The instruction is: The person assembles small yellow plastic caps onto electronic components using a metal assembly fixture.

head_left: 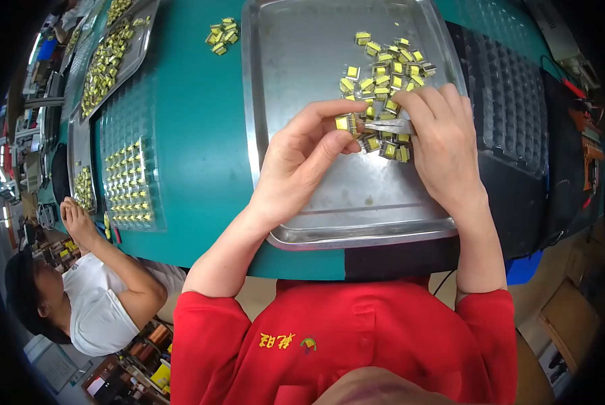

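Over a shallow metal tray [302,182], my left hand [302,152] pinches a small yellow-wrapped transformer [345,123] between thumb and forefinger. My right hand [443,135] is closed round a pair of metal tweezers [390,126], whose tips reach to the side of that transformer beside my left fingertips. Whether the tips touch its pins is too small to tell. Behind and below both hands lies a loose heap of similar transformers [382,79], yellow with dark cores and metal pins. Part of the heap is hidden by my fingers.
Right of the tray lies a clear plastic blister tray [508,101] on black matting. On the green table, a small transformer cluster [221,36] sits left of the tray. Farther left are a filled blister tray [127,182], a heaped metal tray [144,50] and a co-worker in white [103,304].
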Demonstrator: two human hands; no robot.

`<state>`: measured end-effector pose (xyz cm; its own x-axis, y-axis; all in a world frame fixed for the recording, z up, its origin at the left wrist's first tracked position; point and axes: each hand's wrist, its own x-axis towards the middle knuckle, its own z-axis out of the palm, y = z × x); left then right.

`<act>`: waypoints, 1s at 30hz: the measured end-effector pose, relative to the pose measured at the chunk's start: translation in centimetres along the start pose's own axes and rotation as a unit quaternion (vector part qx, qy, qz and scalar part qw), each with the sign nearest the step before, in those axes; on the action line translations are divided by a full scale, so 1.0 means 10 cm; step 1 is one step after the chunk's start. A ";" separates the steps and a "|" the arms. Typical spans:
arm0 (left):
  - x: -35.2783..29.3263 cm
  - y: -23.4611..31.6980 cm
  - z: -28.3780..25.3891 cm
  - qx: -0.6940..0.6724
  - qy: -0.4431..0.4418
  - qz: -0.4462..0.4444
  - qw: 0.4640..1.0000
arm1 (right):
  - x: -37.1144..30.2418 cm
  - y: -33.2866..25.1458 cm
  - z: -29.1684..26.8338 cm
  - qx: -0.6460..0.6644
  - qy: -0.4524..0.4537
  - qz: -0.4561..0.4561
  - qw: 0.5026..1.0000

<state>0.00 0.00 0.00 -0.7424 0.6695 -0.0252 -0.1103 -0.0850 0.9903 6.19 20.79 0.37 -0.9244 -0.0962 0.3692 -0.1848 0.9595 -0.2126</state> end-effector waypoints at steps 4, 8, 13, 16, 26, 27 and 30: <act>-0.02 0.02 0.02 0.054 -0.012 0.001 0.998 | 0.00 -0.04 -0.01 -0.012 0.000 0.004 1.000; -0.02 0.04 0.02 0.075 -0.015 0.004 0.997 | 0.00 -0.05 -0.01 -0.020 0.003 0.005 1.000; -0.01 0.02 0.04 0.075 -0.007 0.014 0.997 | 0.02 -0.05 0.00 -0.048 0.032 -0.009 0.998; -0.02 0.00 0.04 0.073 0.000 0.024 0.997 | 0.01 -0.08 0.01 -0.049 0.025 -0.005 0.998; -0.03 0.01 0.01 0.097 -0.034 0.012 0.995 | 0.00 -0.06 -0.01 -0.051 0.005 0.000 0.999; -0.03 0.02 0.01 0.097 -0.032 0.011 0.995 | 0.00 -0.05 -0.01 -0.051 0.003 -0.001 0.999; -0.04 0.02 0.01 0.100 -0.037 0.010 0.994 | 0.01 -0.03 0.00 -0.085 0.024 -0.029 0.996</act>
<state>0.35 -0.18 0.21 -0.6923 0.7216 -0.0029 0.0430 0.0452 0.9980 6.19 20.48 0.51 -0.8959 -0.1444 0.4202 -0.1746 0.9841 -0.0340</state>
